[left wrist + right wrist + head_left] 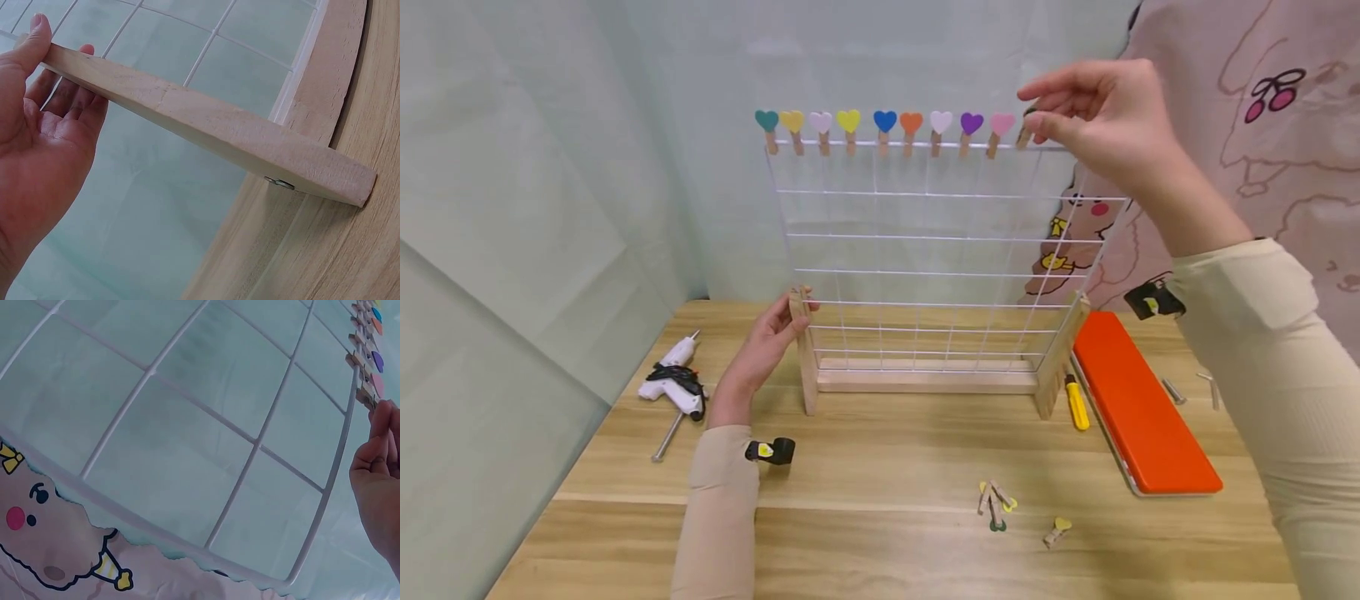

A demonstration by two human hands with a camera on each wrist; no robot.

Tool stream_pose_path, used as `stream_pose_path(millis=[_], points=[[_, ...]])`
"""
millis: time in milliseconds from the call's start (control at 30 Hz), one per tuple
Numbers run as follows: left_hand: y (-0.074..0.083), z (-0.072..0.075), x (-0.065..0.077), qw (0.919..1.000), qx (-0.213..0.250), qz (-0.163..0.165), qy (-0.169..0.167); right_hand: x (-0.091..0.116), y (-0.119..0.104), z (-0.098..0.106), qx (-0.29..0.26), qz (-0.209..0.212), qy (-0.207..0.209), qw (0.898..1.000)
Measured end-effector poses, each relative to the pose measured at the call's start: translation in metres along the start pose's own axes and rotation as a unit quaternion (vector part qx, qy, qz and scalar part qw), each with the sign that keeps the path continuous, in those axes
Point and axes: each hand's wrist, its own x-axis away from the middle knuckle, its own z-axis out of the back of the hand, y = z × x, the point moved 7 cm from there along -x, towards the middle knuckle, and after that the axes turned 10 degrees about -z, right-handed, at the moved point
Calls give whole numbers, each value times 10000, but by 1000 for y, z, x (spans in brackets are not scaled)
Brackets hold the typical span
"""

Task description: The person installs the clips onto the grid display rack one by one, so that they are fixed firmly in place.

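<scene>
A white wire grid [925, 195] stands upright in a wooden frame on the table. Along its top wire runs a row of small wooden clothespins with coloured hearts, among them a blue heart clothespin [885, 122]. My right hand [1105, 117] is up at the top right corner, pinching a clothespin [1023, 137] at the top wire, right of the pink heart one [1002, 125]; its upper end is hidden by the fingers. Lower left, my left hand [765, 346] holds the upper end of the left wooden post [206, 119], thumb on one side and fingers on the other.
Loose clothespins [995, 504] lie in front, with a yellow heart one [1057, 532] beside them. At left is a white glue gun [672, 387]. Right of the frame are a yellow screwdriver [1077, 404], a red case [1142, 408] and a metal bolt [1173, 391].
</scene>
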Motion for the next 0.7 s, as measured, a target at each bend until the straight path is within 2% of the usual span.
stream_pose_path(millis=[267, 700], points=[[-1, -1, 0, 9999, -91, 47, 29, -2, 9, 0, 182, -415, -138, 9989], [-1, 1, -1, 10000, -8, 44, 64, -3, 9, 1, 228, -428, -239, 9985]])
